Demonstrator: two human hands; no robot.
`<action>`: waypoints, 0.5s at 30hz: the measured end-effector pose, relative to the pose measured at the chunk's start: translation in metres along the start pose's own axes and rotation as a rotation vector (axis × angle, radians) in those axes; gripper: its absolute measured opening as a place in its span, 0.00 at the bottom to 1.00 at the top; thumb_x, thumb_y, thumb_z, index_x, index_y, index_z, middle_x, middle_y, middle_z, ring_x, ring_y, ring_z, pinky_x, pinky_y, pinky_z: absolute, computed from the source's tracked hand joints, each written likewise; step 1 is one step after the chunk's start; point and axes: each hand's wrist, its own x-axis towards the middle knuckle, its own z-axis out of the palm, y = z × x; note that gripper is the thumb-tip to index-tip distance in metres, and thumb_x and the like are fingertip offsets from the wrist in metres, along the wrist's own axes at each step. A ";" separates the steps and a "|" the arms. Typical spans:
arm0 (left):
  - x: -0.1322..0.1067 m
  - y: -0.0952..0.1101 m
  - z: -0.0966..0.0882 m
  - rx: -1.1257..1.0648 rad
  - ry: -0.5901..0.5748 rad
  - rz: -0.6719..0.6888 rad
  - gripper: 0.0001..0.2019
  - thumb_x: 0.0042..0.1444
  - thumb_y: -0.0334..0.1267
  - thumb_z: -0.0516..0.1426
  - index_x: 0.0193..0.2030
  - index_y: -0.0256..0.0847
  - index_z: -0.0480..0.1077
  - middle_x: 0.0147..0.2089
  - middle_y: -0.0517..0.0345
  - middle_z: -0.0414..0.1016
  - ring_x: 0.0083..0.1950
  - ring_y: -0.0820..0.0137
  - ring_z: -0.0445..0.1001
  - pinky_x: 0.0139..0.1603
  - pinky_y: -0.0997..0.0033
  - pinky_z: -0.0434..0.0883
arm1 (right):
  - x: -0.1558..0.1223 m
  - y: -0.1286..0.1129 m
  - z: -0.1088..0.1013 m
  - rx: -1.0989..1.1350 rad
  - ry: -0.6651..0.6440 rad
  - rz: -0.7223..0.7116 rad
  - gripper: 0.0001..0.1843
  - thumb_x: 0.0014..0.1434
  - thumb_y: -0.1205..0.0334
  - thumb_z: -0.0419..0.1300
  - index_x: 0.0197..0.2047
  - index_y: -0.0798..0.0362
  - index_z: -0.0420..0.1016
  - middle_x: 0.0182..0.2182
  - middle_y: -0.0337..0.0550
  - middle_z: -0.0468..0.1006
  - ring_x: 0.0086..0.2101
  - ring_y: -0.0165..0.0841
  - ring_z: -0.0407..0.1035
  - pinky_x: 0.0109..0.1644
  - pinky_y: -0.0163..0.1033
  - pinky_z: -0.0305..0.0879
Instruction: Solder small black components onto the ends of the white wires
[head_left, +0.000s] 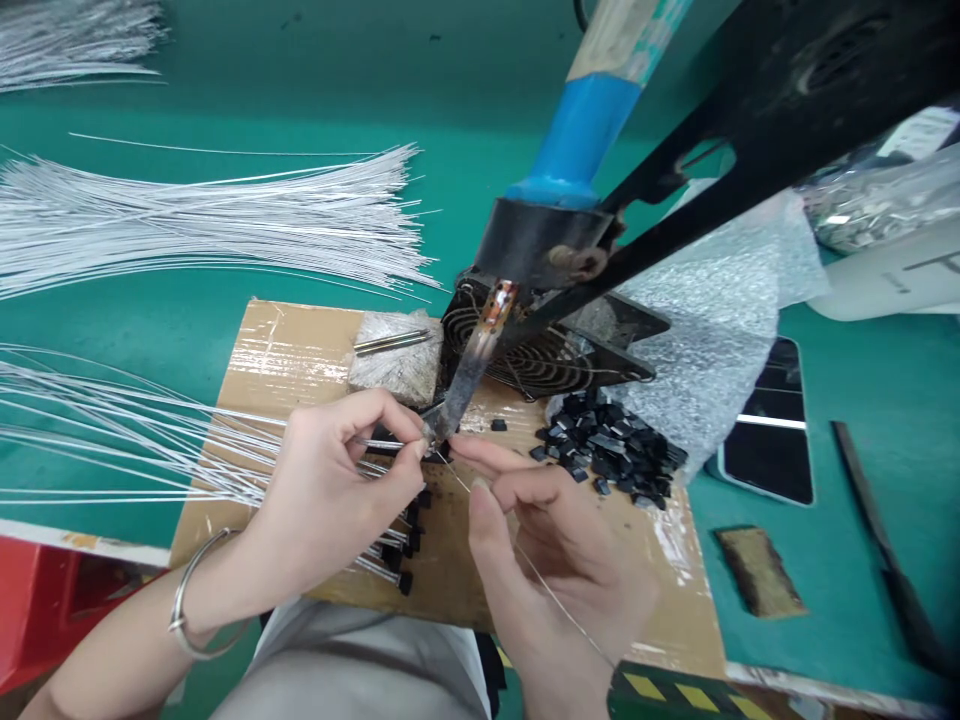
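Observation:
A soldering iron point(466, 375) hangs tip down in a black clamp, above a cardboard sheet point(292, 335). At its tip my left hand point(349, 490) pinches the end of a thin white wire; the joint itself is hidden by fingertips. My right hand point(559, 560) grips a thin strand of solder wire point(551, 590) between thumb and fingers, its end reaching the iron's tip. Under my left hand lie several white wires point(240, 465) with small black pieces point(405, 583) on their ends. A pile of loose black pieces point(611, 450) sits right of the tip.
Behind the iron stands a black fan point(547, 365). A wrapped block point(394, 355) carries metal rods. A large white wire bundle point(210, 220) lies back left. Rightward are bubble wrap point(712, 290), a phone point(772, 430), a brown sponge point(759, 570) and a dark long tool point(874, 520).

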 end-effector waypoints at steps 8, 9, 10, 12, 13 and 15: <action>0.001 0.000 -0.001 0.000 0.003 0.016 0.05 0.55 0.33 0.58 0.29 0.40 0.75 0.33 0.55 0.83 0.37 0.63 0.82 0.30 0.69 0.68 | -0.001 0.000 0.002 0.009 0.014 -0.021 0.10 0.62 0.71 0.65 0.32 0.48 0.73 0.46 0.38 0.89 0.45 0.31 0.84 0.50 0.32 0.78; 0.001 0.000 0.000 -0.002 0.002 0.017 0.05 0.55 0.33 0.58 0.29 0.40 0.75 0.33 0.55 0.84 0.37 0.64 0.82 0.30 0.69 0.68 | -0.001 0.000 0.002 0.007 0.016 -0.024 0.10 0.62 0.71 0.65 0.32 0.48 0.73 0.46 0.38 0.89 0.45 0.31 0.85 0.50 0.32 0.78; 0.000 0.000 0.000 -0.004 0.001 0.018 0.05 0.55 0.33 0.59 0.30 0.40 0.75 0.33 0.55 0.84 0.37 0.64 0.82 0.30 0.69 0.68 | -0.001 0.000 0.002 0.005 0.014 -0.025 0.10 0.62 0.71 0.65 0.32 0.48 0.73 0.46 0.39 0.89 0.44 0.32 0.85 0.49 0.33 0.79; 0.000 0.001 0.000 -0.011 0.002 0.022 0.05 0.55 0.32 0.59 0.30 0.40 0.75 0.34 0.54 0.84 0.37 0.64 0.82 0.30 0.70 0.68 | 0.000 -0.001 0.002 0.006 0.011 -0.026 0.10 0.62 0.71 0.64 0.32 0.49 0.73 0.46 0.40 0.89 0.44 0.32 0.85 0.48 0.33 0.79; 0.000 0.001 -0.001 -0.014 0.003 0.022 0.04 0.55 0.32 0.59 0.30 0.40 0.75 0.34 0.55 0.84 0.37 0.65 0.81 0.30 0.70 0.68 | 0.000 -0.002 0.002 0.008 0.009 -0.028 0.10 0.63 0.71 0.64 0.32 0.49 0.73 0.46 0.40 0.89 0.44 0.33 0.85 0.48 0.33 0.79; -0.001 0.001 -0.001 -0.018 0.006 0.021 0.05 0.54 0.32 0.59 0.29 0.40 0.75 0.33 0.55 0.84 0.36 0.66 0.81 0.29 0.70 0.68 | 0.000 -0.003 0.002 0.003 0.008 -0.028 0.10 0.63 0.71 0.64 0.32 0.49 0.73 0.46 0.40 0.89 0.45 0.33 0.85 0.48 0.34 0.79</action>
